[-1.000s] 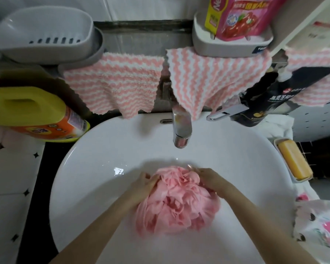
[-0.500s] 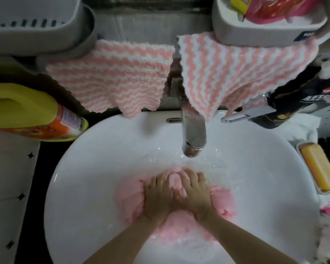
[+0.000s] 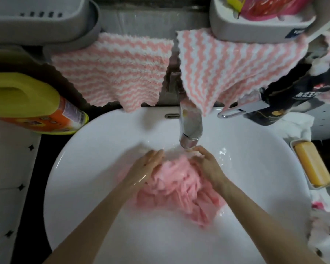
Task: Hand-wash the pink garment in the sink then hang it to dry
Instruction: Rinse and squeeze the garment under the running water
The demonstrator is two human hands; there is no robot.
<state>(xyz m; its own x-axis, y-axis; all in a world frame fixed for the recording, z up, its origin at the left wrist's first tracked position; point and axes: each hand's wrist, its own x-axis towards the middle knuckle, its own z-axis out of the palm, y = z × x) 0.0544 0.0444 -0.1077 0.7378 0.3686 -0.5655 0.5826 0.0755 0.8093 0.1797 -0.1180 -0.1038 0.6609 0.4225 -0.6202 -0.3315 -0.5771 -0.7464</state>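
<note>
Pink garment (image 3: 175,189) bunched in the white sink (image 3: 80,187), just below the tap (image 3: 191,130).
Left hand (image 3: 145,168) — fingers straight and together, pressed flat against the garment's left side. Right hand (image 3: 208,166) arched over its right side, fingers bent onto the fabric — grip or mere press, cannot tell.

The pink garment (image 3: 176,185) lies partly under the left hand (image 3: 145,168) and the right hand (image 3: 206,164), so its far edge and the sink (image 3: 84,178) floor beneath it are hidden. Blur leaves it unclear whether the right hand's fingertips (image 3: 199,149) pinch the fabric or only rest on it. A striped cloth (image 3: 227,69) covers the base of the tap (image 3: 191,126), the picture's edges cut off both forearms, the yellow bottle (image 3: 23,100), the grey basket (image 3: 42,21) and the pink pouch (image 3: 265,6), and the print on the dark packet (image 3: 293,100) is too small to read.
</note>
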